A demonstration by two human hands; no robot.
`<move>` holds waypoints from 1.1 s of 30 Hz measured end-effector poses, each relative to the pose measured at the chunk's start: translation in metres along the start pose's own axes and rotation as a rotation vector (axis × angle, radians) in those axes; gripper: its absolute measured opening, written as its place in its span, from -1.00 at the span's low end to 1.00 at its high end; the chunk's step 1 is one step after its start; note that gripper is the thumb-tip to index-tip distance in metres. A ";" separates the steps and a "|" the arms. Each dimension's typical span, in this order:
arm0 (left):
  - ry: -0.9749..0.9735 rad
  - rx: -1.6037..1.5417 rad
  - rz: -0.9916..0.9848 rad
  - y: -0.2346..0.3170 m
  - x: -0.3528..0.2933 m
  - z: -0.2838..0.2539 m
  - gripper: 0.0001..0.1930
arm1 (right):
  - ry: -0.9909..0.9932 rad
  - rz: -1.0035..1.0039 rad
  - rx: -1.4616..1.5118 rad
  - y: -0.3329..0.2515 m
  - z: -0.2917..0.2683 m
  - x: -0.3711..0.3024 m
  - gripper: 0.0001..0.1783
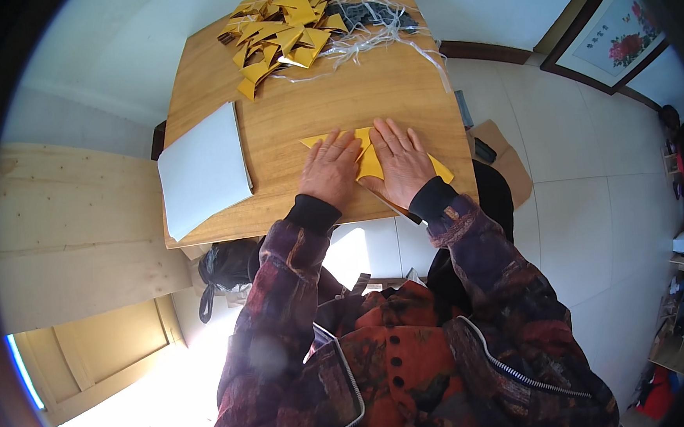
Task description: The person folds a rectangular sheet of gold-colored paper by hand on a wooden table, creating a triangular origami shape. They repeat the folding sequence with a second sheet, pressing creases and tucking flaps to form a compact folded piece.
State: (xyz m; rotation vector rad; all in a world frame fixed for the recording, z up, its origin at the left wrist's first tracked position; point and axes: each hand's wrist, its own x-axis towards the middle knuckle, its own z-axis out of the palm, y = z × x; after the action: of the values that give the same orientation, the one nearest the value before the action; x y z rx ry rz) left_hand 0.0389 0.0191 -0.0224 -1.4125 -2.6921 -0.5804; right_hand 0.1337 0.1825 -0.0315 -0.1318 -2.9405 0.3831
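Note:
A piece of gold-yellow paper, folded into a pointed shape, lies near the front edge of the wooden table. My left hand rests flat on its left part, fingers stretched forward. Over its right part my right hand is pressed down flat with the fingers extended. Corners of the paper stick out at the far left and at the right, while much of its middle is hidden under both hands. Neither hand is closed around anything.
A stack of white sheets lies at the table's left edge. Folded gold paper pieces are heaped at the far side, beside tangled whitish plastic strips. A cardboard piece is on the floor to the right. A black bag is below the table's left corner.

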 end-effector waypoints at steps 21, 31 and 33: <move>-0.450 -0.041 0.194 0.016 0.000 -0.021 0.03 | -0.049 -0.186 0.197 0.026 -0.039 -0.095 -0.33; -0.415 -0.038 0.195 0.018 -0.001 -0.017 0.03 | 0.083 -0.234 0.171 0.032 -0.030 -0.100 -0.42; -0.413 -0.040 0.189 0.018 -0.001 -0.018 0.02 | 0.144 -0.218 0.245 0.032 -0.030 -0.097 -0.55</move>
State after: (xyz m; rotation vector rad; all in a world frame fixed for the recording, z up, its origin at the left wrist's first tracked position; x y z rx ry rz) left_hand 0.0519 0.0218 -0.0004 -1.9620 -2.7981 -0.3616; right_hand 0.2367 0.2105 -0.0266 0.1834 -2.7034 0.6641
